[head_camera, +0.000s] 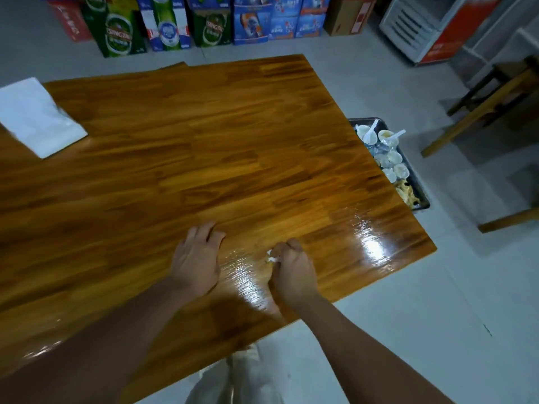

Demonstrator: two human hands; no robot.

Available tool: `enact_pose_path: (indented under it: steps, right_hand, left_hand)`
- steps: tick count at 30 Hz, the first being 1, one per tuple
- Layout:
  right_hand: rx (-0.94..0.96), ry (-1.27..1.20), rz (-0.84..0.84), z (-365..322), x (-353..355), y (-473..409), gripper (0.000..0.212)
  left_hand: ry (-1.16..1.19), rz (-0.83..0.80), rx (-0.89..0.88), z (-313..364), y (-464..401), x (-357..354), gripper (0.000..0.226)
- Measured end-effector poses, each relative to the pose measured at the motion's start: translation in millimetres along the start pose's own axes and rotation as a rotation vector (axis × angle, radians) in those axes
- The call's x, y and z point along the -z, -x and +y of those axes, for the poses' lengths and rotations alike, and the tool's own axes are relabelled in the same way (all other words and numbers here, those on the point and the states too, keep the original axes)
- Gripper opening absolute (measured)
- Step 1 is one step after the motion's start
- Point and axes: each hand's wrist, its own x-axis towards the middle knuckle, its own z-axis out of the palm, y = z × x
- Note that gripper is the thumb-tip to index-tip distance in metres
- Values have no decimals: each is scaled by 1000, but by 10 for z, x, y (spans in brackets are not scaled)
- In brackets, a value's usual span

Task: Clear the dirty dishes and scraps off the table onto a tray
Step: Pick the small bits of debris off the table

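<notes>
My right hand (292,272) is curled round a small white scrap (272,257) that pokes out beside its thumb, low over the wooden table (204,147) near the front edge. My left hand (198,258) lies beside it on the tabletop, palm down with relaxed fingers, holding nothing. A dark tray (420,196) sits past the table's right edge, lower than the top, loaded with several white cups, plastic spoons and yellowish food scraps. A folded white cloth or paper (35,118) rests at the table's far left corner.
Beer and drink cartons (204,21) line the far wall. A white and red cooler (431,27) stands at the back right. Wooden stools or benches (495,94) stand on the grey floor to the right. My legs show below the table's near edge.
</notes>
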Motion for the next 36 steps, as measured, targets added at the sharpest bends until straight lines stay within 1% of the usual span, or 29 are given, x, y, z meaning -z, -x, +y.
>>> enact_pose_path:
  steps: [4, 7, 8, 10, 12, 13, 15, 16, 18, 20, 24, 28, 33, 36]
  right_hand:
    - [-17, 32, 26, -41, 15, -126, 30]
    - [-6, 46, 34, -227, -88, -164, 31]
    - [40, 47, 25, -313, -140, -137, 31]
    - [197, 53, -22, -499, -263, -56, 33]
    - [363, 76, -103, -675, -382, -2, 36]
    - [404, 94, -145, -742, -410, 0, 38]
    - [391, 85, -208, -818, -401, -63, 39]
    - [367, 60, -209, -824, -365, -109, 37]
    - [340, 11, -155, -835, -278, -215, 33]
    - [324, -27, -89, -846, -204, -312, 30]
    - [359, -5, -58, -1034, -140, -418, 25]
    - [427, 7, -59, -1297, -130, -407, 23]
    - [450, 34, -110, -1686, -169, -369, 24]
    - [475, 44, -102, -1961, -226, -336, 22]
  left_hand:
    - [18, 3, 91, -211, 155, -9, 66]
    - [61, 13, 170, -369, 288, -14, 66]
    - [79, 17, 197, -410, 336, -14, 66]
    - [110, 26, 244, -480, 424, -8, 65]
    - [121, 32, 281, -551, 514, 6, 65]
    - [125, 39, 295, -584, 549, 6, 65]
    - [135, 55, 332, -653, 609, 4, 68]
    - [145, 58, 352, -683, 637, 0, 70]
    - [172, 71, 399, -750, 698, 11, 72]
    - [186, 93, 430, -811, 740, 27, 70]
    - [199, 149, 481, -944, 856, 106, 63]
    - [203, 177, 508, -1120, 947, 223, 65]
    - [200, 192, 561, -1427, 1075, 385, 61]
    - [203, 210, 583, -1691, 1199, 460, 60]
